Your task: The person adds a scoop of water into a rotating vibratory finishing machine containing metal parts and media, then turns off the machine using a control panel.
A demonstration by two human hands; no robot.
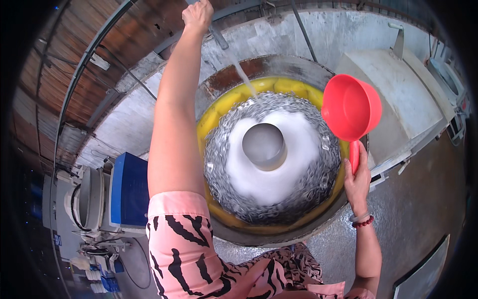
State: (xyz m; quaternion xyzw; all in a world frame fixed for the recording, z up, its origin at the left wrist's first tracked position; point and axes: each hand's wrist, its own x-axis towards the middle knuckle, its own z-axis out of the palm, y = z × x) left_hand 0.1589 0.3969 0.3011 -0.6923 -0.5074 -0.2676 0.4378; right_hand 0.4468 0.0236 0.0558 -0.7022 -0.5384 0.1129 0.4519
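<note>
Scoop (351, 107), red, sat empty in my right hand (357, 182), fingers wrapped round its handle above the foamy tub (214, 117); left hand (197, 16) gripped the pipe (217, 36), water running, washing midway I'd guess.

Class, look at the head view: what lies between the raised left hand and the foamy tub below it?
In the head view, a stream of water falls from near the left hand into the tub.

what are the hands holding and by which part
The right hand holds a red plastic scoop by the lower end of its handle, bowl up. The left hand is closed on a pipe or tap fitting from which water runs; the exact part is unclear.
</note>
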